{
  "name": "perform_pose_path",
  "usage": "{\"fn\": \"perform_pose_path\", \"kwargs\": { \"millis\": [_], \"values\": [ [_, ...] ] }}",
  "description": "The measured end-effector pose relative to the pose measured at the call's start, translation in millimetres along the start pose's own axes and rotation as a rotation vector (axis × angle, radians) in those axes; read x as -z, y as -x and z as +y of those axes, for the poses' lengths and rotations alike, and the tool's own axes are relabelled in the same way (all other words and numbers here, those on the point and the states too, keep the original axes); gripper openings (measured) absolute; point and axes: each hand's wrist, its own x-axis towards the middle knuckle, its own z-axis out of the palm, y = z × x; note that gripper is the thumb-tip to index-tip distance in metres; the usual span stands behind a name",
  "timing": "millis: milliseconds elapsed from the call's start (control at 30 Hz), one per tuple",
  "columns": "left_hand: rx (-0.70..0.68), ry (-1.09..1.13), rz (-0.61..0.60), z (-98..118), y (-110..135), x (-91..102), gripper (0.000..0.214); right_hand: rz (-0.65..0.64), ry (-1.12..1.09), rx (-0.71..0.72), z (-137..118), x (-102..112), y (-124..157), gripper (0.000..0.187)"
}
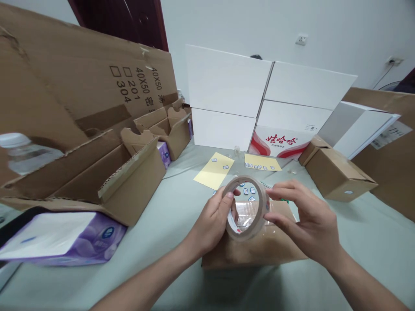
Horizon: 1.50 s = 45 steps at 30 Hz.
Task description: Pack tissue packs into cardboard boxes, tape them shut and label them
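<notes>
A roll of clear tape (229,216) is held up over a brown cardboard box (249,250). My left hand (212,220) is closed on the roll's left side, with its thumb on the rim and fingers through the middle. At the roll's right side, my right hand (306,220) has thumb and forefinger apart, their tips at the outer tape surface. Whether a loose tape end lies between them cannot be made out. Shiny clear tape shows on the top of the box, which the roll partly covers.
Yellow sheets (212,170) with small labels lie beyond the box. Open cardboard boxes (136,185) and a purple tissue pack (110,242) stand left. White panels (227,90) and a red-and-white carton (279,142) rise behind; a small closed box (343,177) sits right.
</notes>
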Motion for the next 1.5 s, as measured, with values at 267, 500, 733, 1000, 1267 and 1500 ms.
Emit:
{"fn": "perform_pose_path", "kwargs": {
  "millis": [267, 500, 733, 1000, 1267, 1500],
  "values": [
    [-0.004, -0.013, 0.007, 0, 0, -0.4, 0.031, 0.041, 0.146, 0.167, -1, -1, 4, 0.023],
    [-0.017, -0.044, 0.012, 2, -1, -1.4, 0.032, 0.105, 0.291, 0.375, 4, -12, 3, 0.023],
    [0.01, -0.17, -0.046, 14, -4, 1.8, 0.029, 0.205, 0.169, 0.125, 24, -11, 13, 0.013],
    [0.112, 0.166, -0.178, 29, -18, 4.8, 0.019, 0.277, -0.356, -0.394, 16, 8, 39, 0.006],
    [0.193, 0.457, -0.188, 39, -17, 5.6, 0.018, 0.158, -0.074, -0.197, 15, -7, 28, 0.048],
    [0.205, 0.495, -0.183, 39, -15, 15.3, 0.023, 0.214, 0.12, -0.064, 11, -9, 21, 0.017]
  ]
}}
